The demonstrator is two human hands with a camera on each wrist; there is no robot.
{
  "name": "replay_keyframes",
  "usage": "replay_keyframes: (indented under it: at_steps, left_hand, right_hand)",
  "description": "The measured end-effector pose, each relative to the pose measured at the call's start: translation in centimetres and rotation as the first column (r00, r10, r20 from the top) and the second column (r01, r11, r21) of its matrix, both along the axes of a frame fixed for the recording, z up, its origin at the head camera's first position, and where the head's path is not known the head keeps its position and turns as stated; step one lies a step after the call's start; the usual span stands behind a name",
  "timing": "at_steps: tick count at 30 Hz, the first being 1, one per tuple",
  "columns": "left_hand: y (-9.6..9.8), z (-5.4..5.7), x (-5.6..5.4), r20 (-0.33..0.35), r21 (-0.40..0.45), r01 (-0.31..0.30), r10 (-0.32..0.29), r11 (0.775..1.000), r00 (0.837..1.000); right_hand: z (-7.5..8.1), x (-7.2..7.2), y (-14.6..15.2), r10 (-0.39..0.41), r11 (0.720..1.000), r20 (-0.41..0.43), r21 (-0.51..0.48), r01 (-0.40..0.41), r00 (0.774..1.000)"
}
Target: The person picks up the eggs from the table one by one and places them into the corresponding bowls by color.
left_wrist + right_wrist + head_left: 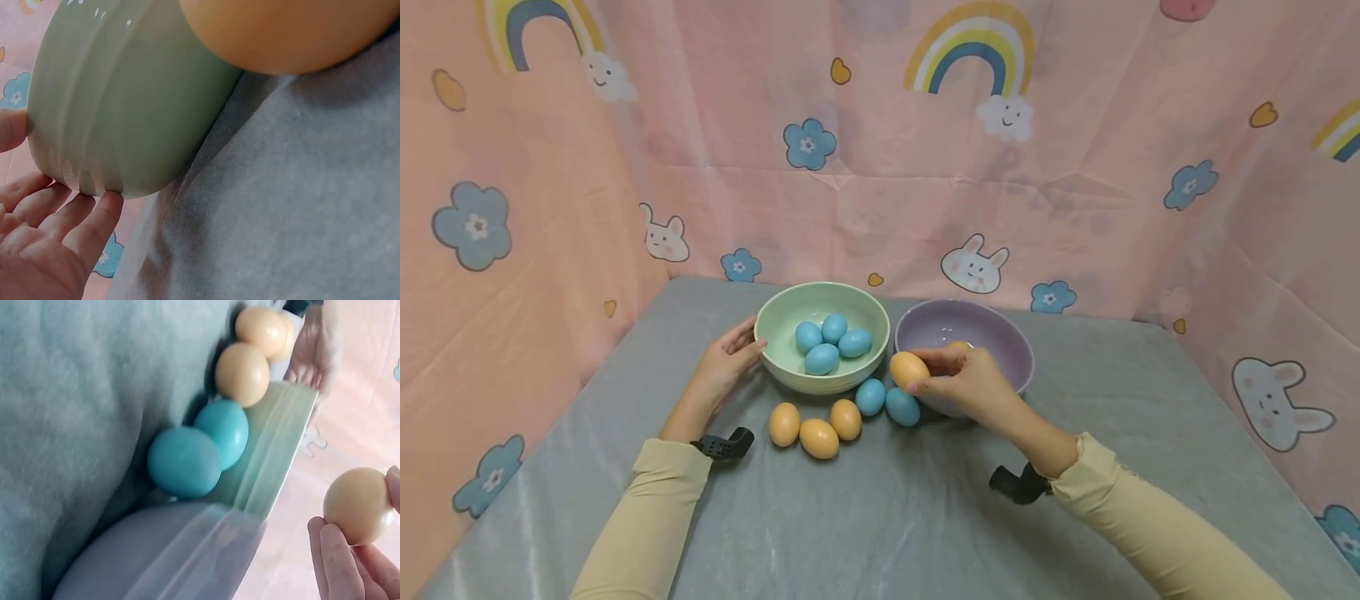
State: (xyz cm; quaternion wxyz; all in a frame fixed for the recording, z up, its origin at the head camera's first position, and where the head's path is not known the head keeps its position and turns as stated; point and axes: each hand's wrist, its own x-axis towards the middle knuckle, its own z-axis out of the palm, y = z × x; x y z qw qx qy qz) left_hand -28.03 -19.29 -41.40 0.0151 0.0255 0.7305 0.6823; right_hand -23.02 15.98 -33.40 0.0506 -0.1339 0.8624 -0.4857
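Note:
My right hand pinches a yellow-orange egg between thumb and fingertips, above the near left rim of the purple bowl. In the right wrist view the held egg shows clearly in the fingers. Part of another yellow-orange egg shows inside that bowl, mostly hidden by the hand. My left hand holds the light green bowl at its left side, thumb at the rim and fingertips against the outer wall. Several blue eggs lie in the green bowl.
Three yellow-orange eggs lie on the grey cloth before the green bowl. Two blue eggs sit between the bowls at the front. A pink patterned curtain stands behind and on both sides.

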Motion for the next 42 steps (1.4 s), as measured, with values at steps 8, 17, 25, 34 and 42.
replay_keyframes:
  at_steps: [8, 17, 25, 34, 42]
  left_hand:
    - [0.0, 0.0, -0.1, 0.005, 0.024, -0.014, 0.014, 1.0, 1.0]
    - [0.1, 0.0, -0.1, 0.02, 0.006, -0.017, 0.017, 1.0, 1.0]
    - [0.0, 0.1, -0.1, 0.019, 0.001, -0.015, 0.015, 1.0, 1.0]
    - [0.1, 0.1, -0.1, 0.02, 0.011, -0.011, 0.01, 1.0, 1.0]
    - [0.0, 0.2, 0.0, 0.019, 0.002, -0.007, 0.007, 1.0, 1.0]
  right_hand:
    - [0.3, -1.0, 0.8, -0.118, 0.993, 0.063, -0.005, 0.118, 0.991]
    - [0.0, -2.6, 1.7, -0.154, 0.988, 0.07, 0.012, 0.153, 0.986]
    - [-1.1, -3.9, 2.3, -0.164, 0.986, 0.078, 0.049, 0.16, 0.983]
    - [-2.5, -5.5, 2.6, -0.213, 0.975, 0.117, 0.098, 0.202, 0.97]
    - [-3.4, -6.6, 2.5, -0.225, 0.97, 0.129, 0.126, 0.209, 0.966]
